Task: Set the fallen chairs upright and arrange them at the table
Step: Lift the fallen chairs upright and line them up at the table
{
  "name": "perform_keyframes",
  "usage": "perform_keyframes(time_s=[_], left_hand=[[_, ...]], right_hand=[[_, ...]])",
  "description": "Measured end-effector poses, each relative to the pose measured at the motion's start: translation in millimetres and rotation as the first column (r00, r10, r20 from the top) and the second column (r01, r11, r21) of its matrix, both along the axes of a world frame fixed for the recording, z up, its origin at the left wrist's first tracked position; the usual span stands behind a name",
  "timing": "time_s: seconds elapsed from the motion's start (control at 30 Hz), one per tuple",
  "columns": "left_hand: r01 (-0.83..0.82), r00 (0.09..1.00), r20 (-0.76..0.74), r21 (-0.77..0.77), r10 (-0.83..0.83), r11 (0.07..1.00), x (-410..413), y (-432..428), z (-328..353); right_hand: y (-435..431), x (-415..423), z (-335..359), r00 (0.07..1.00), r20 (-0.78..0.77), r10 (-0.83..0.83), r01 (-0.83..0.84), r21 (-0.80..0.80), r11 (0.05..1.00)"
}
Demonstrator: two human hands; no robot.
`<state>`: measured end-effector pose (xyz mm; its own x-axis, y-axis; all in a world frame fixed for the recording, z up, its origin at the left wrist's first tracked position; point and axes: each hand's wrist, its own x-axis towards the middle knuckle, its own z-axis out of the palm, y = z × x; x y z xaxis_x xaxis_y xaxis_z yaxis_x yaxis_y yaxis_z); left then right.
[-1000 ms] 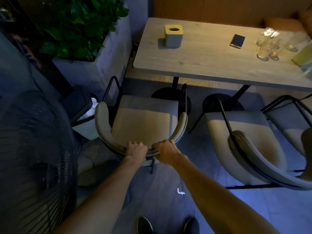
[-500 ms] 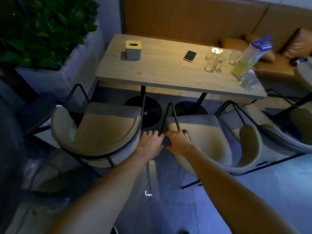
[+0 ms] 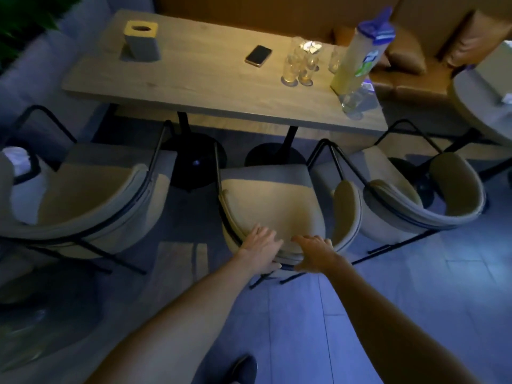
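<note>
Middle chair (image 3: 271, 206) stands upright on its black metal legs at the near long side of the wooden bench (image 3: 210, 90), its seat facing the bench and its curved padded back toward the camera. The person leans over it with both bare arms out. The left grip (image 3: 261, 250) holds the top of the chair's back, fingers laid forward over the rim and thumb tucked under the outer edge. The right grip (image 3: 315, 253) is released, its spread fingers resting on the same rim just beside the left.

Two matching chairs flank it, both upright and facing the bench. The left chair (image 3: 91, 195) stands apart from the middle one with a strip of floor between them. The right chair (image 3: 424, 198) stands just beside the middle one, their arms close together.

On the bench, a tissue box (image 3: 141, 40) with a yellow top sits near the far left end, and a phone (image 3: 258, 55) lies flat near the middle. A cluster of clear glasses (image 3: 300, 65) stands to its right, beside a tall pitcher (image 3: 360, 51) of pale liquid with a blue lid. A brown sofa (image 3: 410, 84) runs behind the bench. The toe of a dark shoe (image 3: 243, 367) shows on the tiled floor (image 3: 415, 286) at the bottom edge.
</note>
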<state>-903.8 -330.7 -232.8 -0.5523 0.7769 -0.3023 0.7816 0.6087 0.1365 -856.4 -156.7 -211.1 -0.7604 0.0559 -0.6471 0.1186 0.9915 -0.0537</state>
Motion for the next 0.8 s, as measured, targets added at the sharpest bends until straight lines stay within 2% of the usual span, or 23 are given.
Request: perform_keyframes(time_s=[0.13, 0.23, 0.4, 0.6, 0.8], left_hand=[[-0.07, 0.992, 0.104, -0.069, 0.077, 0.995, 10.9, 21.5, -18.1], [-0.09, 0.99, 0.101, -0.107, 0.101, 0.99, 9.8, 24.0, -29.3], [-0.091, 0.992, 0.07, -0.151, 0.102, 0.984, -0.2, 25.6, -38.1], [-0.097, 0.995, 0.022, -0.086, 0.099, 0.992, -1.3, 18.7, -46.5], [-0.117, 0.991, 0.053, -0.085, 0.122, 0.989, -7.7, 3.4, -43.4]], right_hand=[[21.6, 12.6, -27.8, 0.997, -0.012, 0.075, -0.075, 0.031, 0.997], [25.5, 13.1, -46.8, 0.993, -0.066, 0.102, -0.098, 0.059, 0.993], [22.3, 6.6, -69.9, 0.995, -0.058, 0.087, -0.085, 0.032, 0.996], [28.7, -1.8, -81.0, 0.996, -0.043, 0.083, -0.081, 0.047, 0.996], [10.6, -1.8, -77.2, 0.991, -0.05, 0.12, -0.118, 0.047, 0.992]])
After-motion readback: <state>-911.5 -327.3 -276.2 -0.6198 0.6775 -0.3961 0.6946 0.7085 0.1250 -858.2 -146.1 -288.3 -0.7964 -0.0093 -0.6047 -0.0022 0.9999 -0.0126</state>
